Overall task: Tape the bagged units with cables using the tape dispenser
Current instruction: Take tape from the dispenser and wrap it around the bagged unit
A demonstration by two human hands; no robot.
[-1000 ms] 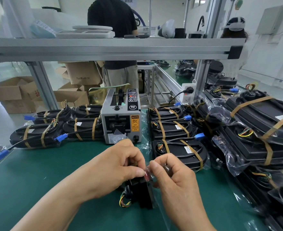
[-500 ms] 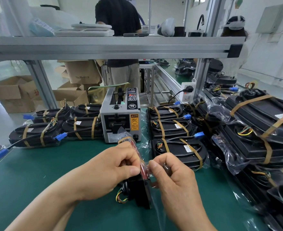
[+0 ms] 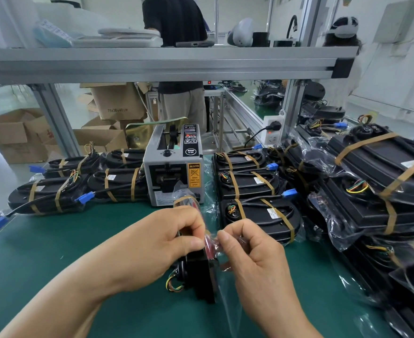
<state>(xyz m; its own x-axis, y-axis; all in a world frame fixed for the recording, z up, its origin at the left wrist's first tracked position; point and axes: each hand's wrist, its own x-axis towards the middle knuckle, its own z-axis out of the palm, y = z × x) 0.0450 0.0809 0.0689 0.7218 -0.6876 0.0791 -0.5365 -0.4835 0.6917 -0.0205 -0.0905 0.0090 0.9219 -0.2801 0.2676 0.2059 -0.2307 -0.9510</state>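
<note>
Bagged unit [image 3: 201,272] on edge on green desk [image 3: 54,252], just before dispenser [image 3: 174,172], left hand [image 3: 157,242] gripping its top, right hand [image 3: 252,259] pinching the bag [image 3: 225,296], taped units [image 3: 257,215] on both sides.

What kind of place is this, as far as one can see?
Probably a factory packing line: an electric tape dispenser on a green bench, rows of taped bagged units, and cartons behind.
</note>
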